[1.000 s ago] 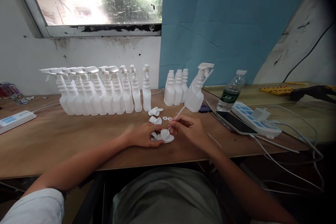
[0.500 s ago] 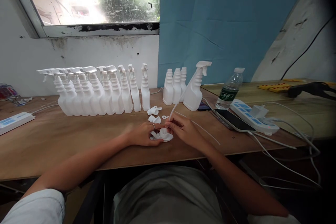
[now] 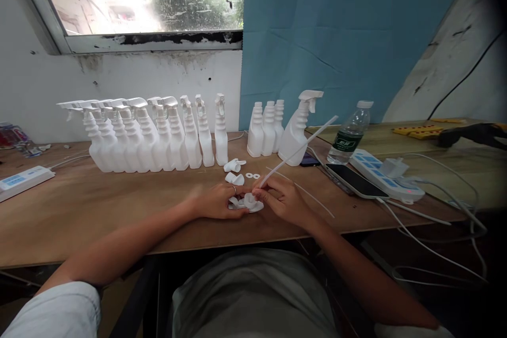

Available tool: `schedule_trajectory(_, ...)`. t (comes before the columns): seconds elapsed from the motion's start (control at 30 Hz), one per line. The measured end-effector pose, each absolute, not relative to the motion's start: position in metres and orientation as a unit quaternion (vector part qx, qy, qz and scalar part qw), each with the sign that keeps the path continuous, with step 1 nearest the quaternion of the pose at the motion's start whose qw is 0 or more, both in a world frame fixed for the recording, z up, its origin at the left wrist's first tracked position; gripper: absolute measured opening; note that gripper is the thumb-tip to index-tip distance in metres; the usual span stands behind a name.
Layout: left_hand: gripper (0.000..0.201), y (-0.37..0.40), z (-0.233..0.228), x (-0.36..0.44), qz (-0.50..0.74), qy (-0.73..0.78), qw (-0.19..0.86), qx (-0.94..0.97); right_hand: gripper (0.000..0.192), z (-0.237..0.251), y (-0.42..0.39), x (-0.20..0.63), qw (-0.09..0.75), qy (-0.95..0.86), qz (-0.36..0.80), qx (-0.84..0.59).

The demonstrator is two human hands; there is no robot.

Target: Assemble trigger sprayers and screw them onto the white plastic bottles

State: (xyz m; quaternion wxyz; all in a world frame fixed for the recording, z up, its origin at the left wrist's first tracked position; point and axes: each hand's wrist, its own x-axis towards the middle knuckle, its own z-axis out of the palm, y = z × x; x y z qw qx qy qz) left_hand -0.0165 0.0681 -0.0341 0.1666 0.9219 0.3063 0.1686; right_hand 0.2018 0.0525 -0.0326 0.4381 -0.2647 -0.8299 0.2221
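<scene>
Spray head [image 3: 249, 202] lies on the wooden table [image 3: 99, 211] at our near edge, between both hands. Our left hand [image 3: 217, 202] rests on the board with its fingers curled against the head's left side, steadying it. Our right hand [image 3: 283, 199] pinches a thin white tube [image 3: 301, 148] between thumb and fingertips — its lower end meets the head, its upper end slants up to the right. Behind stand a row of finished spray bottles [image 3: 158, 134], three bare bottles [image 3: 267, 128] and one more sprayer [image 3: 298, 129]. Loose washers [image 3: 252, 175] lie just beyond the hands — a phone [image 3: 356, 180] and water bottle [image 3: 348, 134] sit to the right.
</scene>
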Motion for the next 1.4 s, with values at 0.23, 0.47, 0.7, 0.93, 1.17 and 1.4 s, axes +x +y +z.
schedule_trajectory(0.23,0.053,0.068,-0.037,-0.016,0.178,0.307,0.161,0.921,0.02,-0.034,0.053,0.199,0.447,-0.826,0.199,-0.279)
schedule_trajectory(0.47,0.049,0.071,-0.042,-0.017,0.188,0.305,0.17,0.918,0.024,-0.035,0.058,0.198,0.41,-0.823,0.238,-0.312)
schedule_trajectory(0.7,0.032,0.076,-0.042,-0.016,0.198,0.277,0.202,0.918,0.024,-0.042,0.064,0.192,0.393,-0.833,0.218,-0.322)
schedule_trajectory(0.93,0.038,0.075,-0.045,-0.017,0.213,0.257,0.214,0.918,0.024,-0.048,0.07,0.192,0.398,-0.813,0.266,-0.332)
schedule_trajectory(1.17,0.03,0.071,-0.045,-0.016,0.23,0.23,0.204,0.924,0.029,-0.046,0.061,0.194,0.415,-0.82,0.249,-0.305)
schedule_trajectory(1.4,0.024,0.073,-0.047,-0.016,0.24,0.237,0.224,0.914,0.028,-0.048,0.063,0.194,0.41,-0.842,0.192,-0.293)
